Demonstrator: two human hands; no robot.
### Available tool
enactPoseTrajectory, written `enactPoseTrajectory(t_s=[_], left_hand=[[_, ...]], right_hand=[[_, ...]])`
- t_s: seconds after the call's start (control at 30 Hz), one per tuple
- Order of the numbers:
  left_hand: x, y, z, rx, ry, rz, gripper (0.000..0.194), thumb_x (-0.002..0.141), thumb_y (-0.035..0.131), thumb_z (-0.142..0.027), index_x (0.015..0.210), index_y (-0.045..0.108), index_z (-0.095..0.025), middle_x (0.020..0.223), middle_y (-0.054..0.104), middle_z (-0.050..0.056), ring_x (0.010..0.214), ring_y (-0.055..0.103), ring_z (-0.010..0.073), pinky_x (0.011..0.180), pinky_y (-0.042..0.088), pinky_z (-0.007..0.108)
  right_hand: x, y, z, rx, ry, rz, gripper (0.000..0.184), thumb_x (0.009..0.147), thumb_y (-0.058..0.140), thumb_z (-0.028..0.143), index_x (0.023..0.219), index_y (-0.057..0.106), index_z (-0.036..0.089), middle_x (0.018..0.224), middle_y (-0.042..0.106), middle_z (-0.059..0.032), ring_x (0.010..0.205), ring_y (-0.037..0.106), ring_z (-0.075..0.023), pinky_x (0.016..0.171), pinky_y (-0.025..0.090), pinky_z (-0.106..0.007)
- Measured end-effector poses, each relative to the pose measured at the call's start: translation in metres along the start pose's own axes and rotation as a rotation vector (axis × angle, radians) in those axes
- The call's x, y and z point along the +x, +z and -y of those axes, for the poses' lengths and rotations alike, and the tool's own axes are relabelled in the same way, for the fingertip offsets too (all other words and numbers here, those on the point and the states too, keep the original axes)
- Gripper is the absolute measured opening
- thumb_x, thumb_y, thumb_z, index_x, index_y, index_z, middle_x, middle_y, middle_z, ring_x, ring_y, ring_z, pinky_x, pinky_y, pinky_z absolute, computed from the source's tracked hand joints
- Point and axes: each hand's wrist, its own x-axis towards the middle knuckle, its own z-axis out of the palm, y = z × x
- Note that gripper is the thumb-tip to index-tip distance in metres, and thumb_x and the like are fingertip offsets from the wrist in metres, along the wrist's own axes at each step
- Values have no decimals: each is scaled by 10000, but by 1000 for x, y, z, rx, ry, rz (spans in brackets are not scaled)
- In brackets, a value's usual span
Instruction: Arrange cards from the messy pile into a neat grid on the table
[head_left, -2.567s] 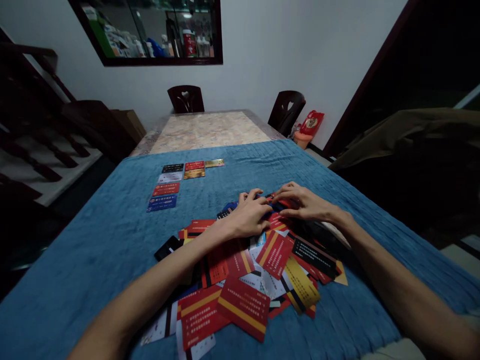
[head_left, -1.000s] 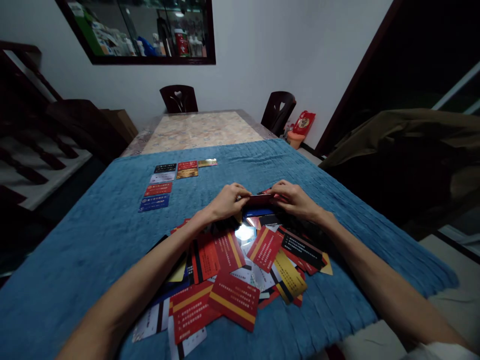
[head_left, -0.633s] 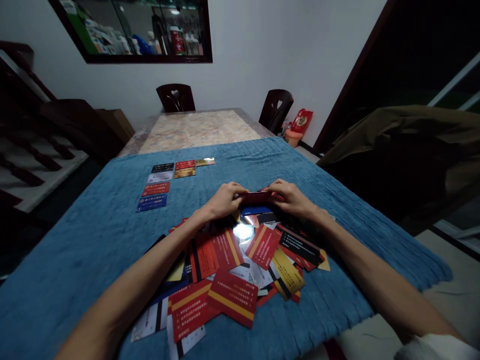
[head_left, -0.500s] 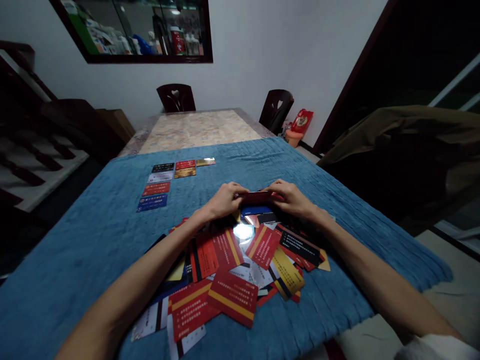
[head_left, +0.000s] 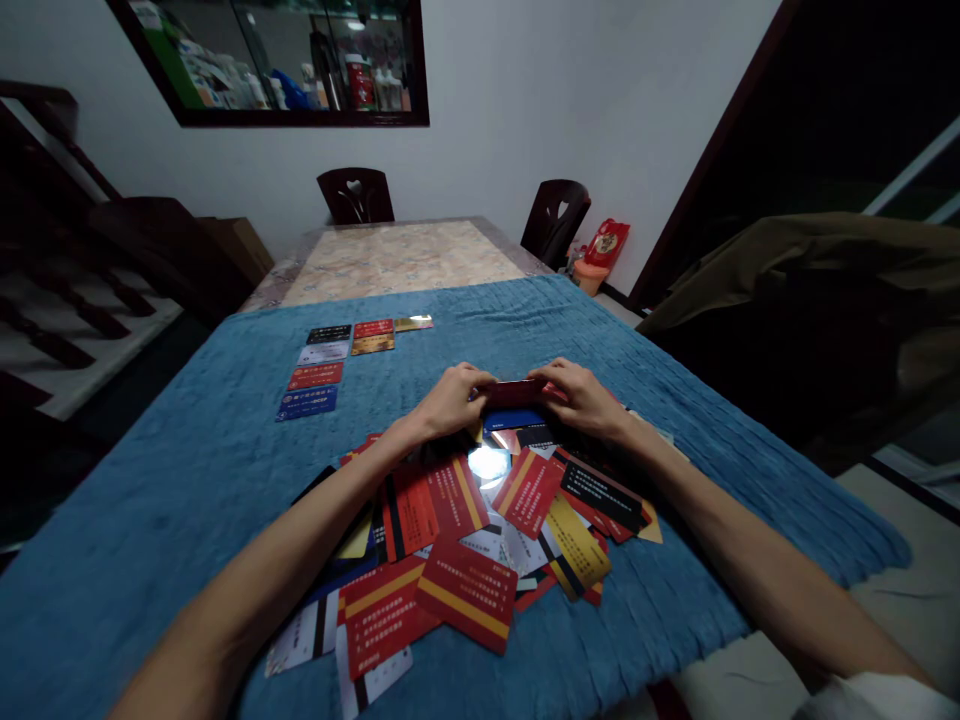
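A dark red card (head_left: 513, 395) is held up on edge between my two hands at the far side of the card pile. My left hand (head_left: 455, 398) pinches its left end, and my right hand (head_left: 576, 393) grips its right end. Just under it a blue card (head_left: 514, 420) shows. Toward me spreads a loose, overlapping heap of cards, among them a red card with a gold stripe (head_left: 471, 595), a black card (head_left: 601, 487) and a gold card (head_left: 574, 548). Bright glare (head_left: 489, 466) hides part of the heap.
Several cards lie laid out at the left, including a blue card (head_left: 306, 402), a silver card (head_left: 325, 347) and a gold card (head_left: 414, 323). A blue cloth (head_left: 187, 480) covers the near table. Dark chairs (head_left: 555, 222) stand beyond the marble-patterned tabletop (head_left: 409, 255).
Both hands keep hold of the dark red card in nearly the same place. The whole view has shifted very slightly; the laid-out cards and heap look the same.
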Motion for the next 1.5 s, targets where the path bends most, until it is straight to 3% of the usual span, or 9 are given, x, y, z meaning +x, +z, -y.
enactPoseTrajectory(t_s=[0.27,0.63,1.0,1.5], left_hand=[[3,-7,1,60,-79,-63,255,807,574,-85,943,771,-171,906,756,52,891,663,186,849,527,293],[2,-14,-3,93,-152,-56,240,833,580,-84,986,756,-140,939,748,79,925,658,206,861,513,304],[3,-15,2,86,-122,-73,257,821,559,-103,971,757,-168,908,750,66,880,655,212,838,525,331],[-2,-30,9,160,-99,-82,340,800,534,-75,1071,721,-159,965,752,66,923,649,223,877,522,340]], right_hand=[[2,8,10,-195,-50,-90,402,867,569,198,1270,565,191,1119,692,-130,1019,580,-291,820,463,-416],[6,24,14,-400,-161,-246,385,893,590,282,1256,521,173,1149,628,-153,1027,546,-304,820,440,-418],[10,26,15,-403,-130,-271,391,887,573,271,1273,562,210,1144,589,-158,1055,514,-335,856,457,-485],[31,22,19,-461,-200,-270,389,884,583,274,1268,578,212,1160,578,-148,1091,485,-325,872,458,-461]])
